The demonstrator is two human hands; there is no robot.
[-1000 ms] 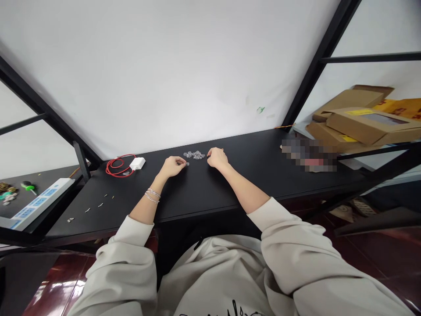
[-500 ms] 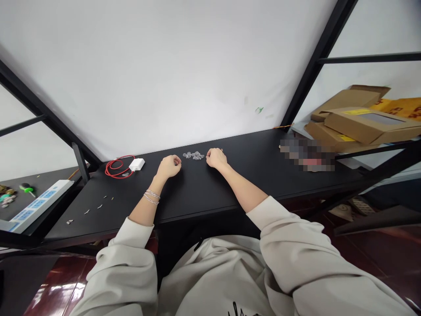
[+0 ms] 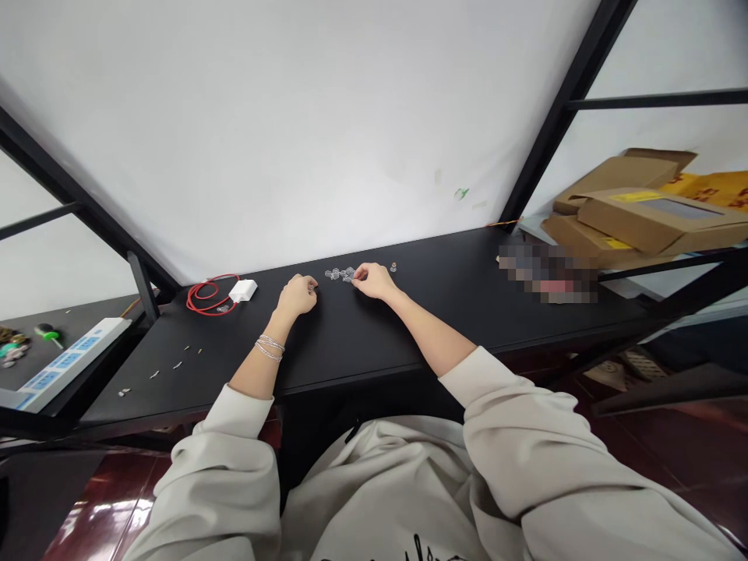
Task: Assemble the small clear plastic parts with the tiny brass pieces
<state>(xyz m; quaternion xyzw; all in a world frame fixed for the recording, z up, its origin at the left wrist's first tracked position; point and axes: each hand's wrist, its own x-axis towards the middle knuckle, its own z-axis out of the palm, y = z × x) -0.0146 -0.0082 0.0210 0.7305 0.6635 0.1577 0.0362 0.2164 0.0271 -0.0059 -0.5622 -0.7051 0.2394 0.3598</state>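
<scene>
A small cluster of clear, transparent pieces, their exact kind too small to tell, lies on the black tabletop. My right hand is at the cluster's right side, thumb and fingertips closed in a pinch against it; whatever lies between them is hidden. Just left of the pieces rests my left hand, its fingers curled together, with something small and pale perhaps at the fingertips. A single small clear piece with a brownish top stands apart, behind my right hand.
A white power adapter with a coiled red cable sits to the left. Several tiny pale scraps lie at the front left. Cardboard boxes are stacked at the right, beside a blurred-out item. A white wall rises behind.
My right hand has moved left onto the cluster. The single clear piece with the brownish top now shows where that hand was. My left hand has barely shifted.
</scene>
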